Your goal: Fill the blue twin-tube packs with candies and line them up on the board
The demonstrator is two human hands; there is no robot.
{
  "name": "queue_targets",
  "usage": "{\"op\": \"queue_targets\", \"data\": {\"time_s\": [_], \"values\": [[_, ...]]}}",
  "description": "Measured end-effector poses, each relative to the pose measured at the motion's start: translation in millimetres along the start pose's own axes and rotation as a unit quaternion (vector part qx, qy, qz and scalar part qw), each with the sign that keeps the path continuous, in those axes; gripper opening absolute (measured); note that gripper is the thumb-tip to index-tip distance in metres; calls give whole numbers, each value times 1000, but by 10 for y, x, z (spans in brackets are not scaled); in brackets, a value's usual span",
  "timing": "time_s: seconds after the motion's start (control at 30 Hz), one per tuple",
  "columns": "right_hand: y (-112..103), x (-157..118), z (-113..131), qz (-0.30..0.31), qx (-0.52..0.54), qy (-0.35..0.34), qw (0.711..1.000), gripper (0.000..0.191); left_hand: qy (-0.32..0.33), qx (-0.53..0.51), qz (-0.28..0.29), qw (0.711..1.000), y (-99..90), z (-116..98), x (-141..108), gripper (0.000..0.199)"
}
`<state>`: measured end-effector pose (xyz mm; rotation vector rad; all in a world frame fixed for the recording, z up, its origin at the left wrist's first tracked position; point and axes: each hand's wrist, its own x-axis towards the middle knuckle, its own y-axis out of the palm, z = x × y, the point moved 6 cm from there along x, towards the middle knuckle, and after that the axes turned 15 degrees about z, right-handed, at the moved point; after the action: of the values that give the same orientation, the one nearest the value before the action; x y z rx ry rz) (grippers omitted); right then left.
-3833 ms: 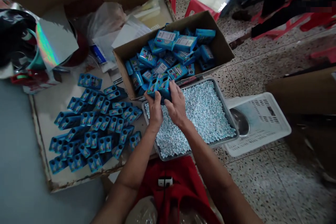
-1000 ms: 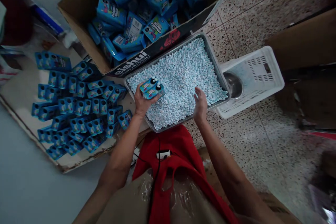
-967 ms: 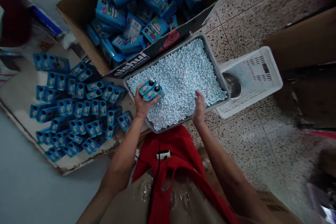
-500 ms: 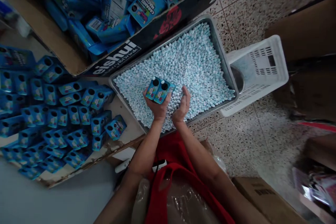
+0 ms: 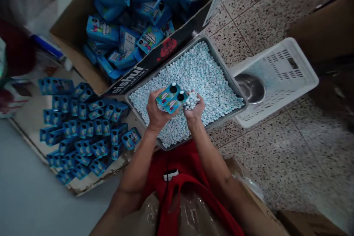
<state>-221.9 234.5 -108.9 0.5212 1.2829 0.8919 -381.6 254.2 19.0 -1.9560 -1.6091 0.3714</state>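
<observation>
Two small blue printed boxes, side by side with round dark holes and white tabs on top, are gripped in my left hand. Close against them, my right hand is cupped palm up around a heap of white and pale-blue candies. Both hands are above a metal tray filled with loose candies of the same kind. How full the two boxes are cannot be made out.
Many blue boxes stand in rows on the table at left. An open cardboard carton full of blue boxes borders the tray. At right, a white plastic basket has a metal bowl in it, over a speckled floor.
My right hand has come up from the candies with a handful and moved beside the boxes. My left hand still holds both boxes. The camera view has shifted.
</observation>
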Motion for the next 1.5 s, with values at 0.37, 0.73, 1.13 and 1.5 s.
{"op": "queue_targets", "data": {"time_s": [0.37, 0.73, 1.13, 1.5], "values": [[1389, -439, 438, 246, -436, -152, 852, 43, -22, 34, 104, 994, -42, 201, 7, 68], [1591, -584, 339, 307, -450, -198, 815, 43, -55, -43, 142, 987, 16, 332, -83, 72], [1244, -576, 425, 300, -589, -166, 732, 42, -1, 14, 118, 993, -69, 408, -120, 70], [397, 552, 561, 91, -874, -176, 445, 70, -97, 2, 53, 994, -217, 693, -519, 82]]}}
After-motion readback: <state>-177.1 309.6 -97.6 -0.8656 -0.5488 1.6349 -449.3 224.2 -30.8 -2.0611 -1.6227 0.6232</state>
